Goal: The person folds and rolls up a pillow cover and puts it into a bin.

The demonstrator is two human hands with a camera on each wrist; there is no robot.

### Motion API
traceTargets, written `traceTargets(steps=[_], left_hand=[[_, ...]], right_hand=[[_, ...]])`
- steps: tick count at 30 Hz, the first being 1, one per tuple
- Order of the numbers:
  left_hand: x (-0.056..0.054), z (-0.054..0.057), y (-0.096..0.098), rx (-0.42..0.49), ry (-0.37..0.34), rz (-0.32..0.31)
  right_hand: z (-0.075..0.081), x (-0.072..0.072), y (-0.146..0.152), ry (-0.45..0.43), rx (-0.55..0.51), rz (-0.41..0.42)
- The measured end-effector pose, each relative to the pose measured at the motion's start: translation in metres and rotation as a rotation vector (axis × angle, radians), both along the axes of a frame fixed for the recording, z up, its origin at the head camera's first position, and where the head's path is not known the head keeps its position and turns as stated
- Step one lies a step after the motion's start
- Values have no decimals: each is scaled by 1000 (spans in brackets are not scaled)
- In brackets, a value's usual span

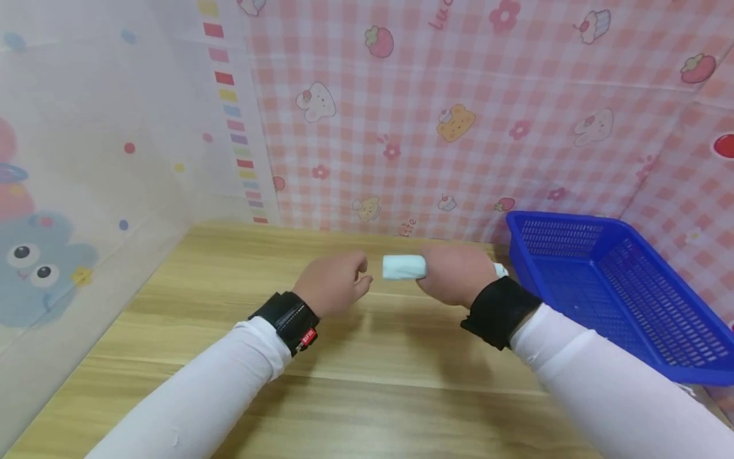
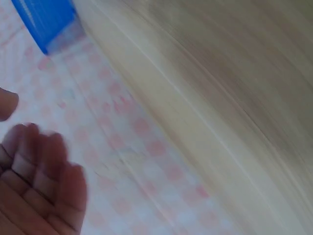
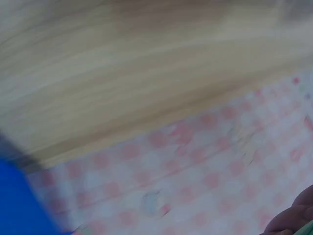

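Observation:
My right hand (image 1: 457, 273) grips a pale mint-white, roll-like thing (image 1: 404, 267) around its middle. One end sticks out toward the left hand, and a small bit of the other end shows by the wrist. What kind of thing it is cannot be made out. Just left of the roll is my left hand (image 1: 334, 282), apart from it, holding nothing, with fingers loosely bent. In the left wrist view the fingers (image 2: 44, 171) are slightly curved and the palm is bare. Only a corner of the right hand (image 3: 293, 215) shows in the right wrist view.
A blue plastic basket (image 1: 524, 255) with perforated walls stands on the right side of the wooden table (image 1: 355, 408). Pink checked cloth (image 1: 413, 83) hangs along the back and right, and a pale cartoon-printed sheet (image 1: 97, 108) covers the left side.

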State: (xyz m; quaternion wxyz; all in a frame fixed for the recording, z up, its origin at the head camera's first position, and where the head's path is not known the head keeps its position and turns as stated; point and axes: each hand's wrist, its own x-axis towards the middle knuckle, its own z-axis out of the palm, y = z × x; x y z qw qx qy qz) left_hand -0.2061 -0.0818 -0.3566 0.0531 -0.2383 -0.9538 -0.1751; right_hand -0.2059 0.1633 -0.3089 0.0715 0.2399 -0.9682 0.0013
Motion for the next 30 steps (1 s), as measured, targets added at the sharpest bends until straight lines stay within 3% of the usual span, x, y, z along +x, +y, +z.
traceTargets(steps=[5, 11, 21, 30], left_hand=[[-15, -7, -28, -68, 1, 90], [-25, -15, -57, -171, 61, 113], [-26, -27, -82, -220, -12, 173], [-25, -32, -92, -235, -21, 199]], right_hand=[[16, -6, 49, 34, -41, -74], [23, -14, 119, 15, -44, -171], [9, -28, 226, -111, 27, -270], [-24, -31, 261, -235, 66, -246]])
